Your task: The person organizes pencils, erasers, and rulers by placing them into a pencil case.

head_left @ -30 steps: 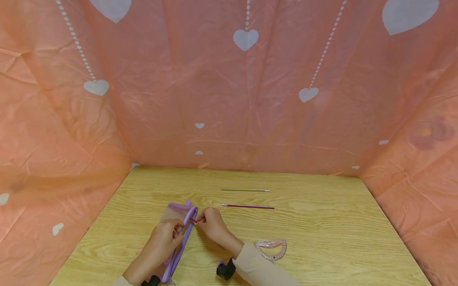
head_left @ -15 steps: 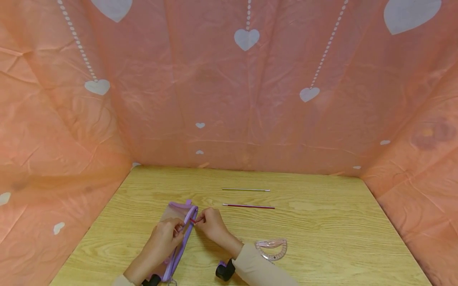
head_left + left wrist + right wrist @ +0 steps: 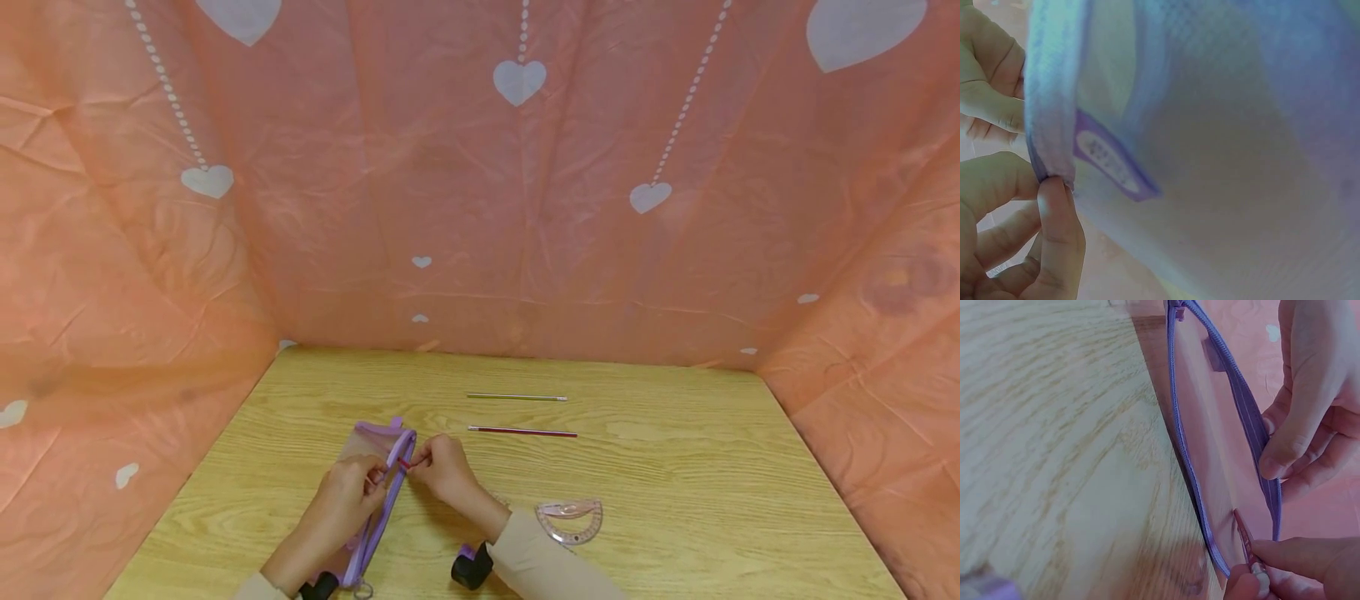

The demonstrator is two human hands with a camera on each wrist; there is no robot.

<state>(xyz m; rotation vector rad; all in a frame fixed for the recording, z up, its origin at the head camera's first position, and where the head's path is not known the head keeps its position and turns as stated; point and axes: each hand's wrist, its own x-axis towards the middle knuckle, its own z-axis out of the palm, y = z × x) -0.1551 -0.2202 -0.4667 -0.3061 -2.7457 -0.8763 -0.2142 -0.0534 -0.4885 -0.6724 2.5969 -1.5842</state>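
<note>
A purple see-through pencil case (image 3: 358,446) lies on the left part of the table, its zip undone. My left hand (image 3: 348,487) pinches one zippered edge and holds the mouth apart; in the left wrist view its thumb and finger grip the edge (image 3: 1054,144) near a small label (image 3: 1113,156). At the far end of the mouth, my right hand (image 3: 444,471) pinches a red pencil (image 3: 1244,534) by its silver-and-white end. The pencil's red length points into the opening between the two zip edges.
A yellow-green pencil (image 3: 517,397) and another red pencil (image 3: 522,431) lie beyond the right hand. A clear pinkish protractor (image 3: 570,521) is beside the right sleeve (image 3: 543,562). A metal ring (image 3: 363,590) hangs at the case's near end. Pink heart-patterned cloth (image 3: 517,208) encloses the table's back and sides.
</note>
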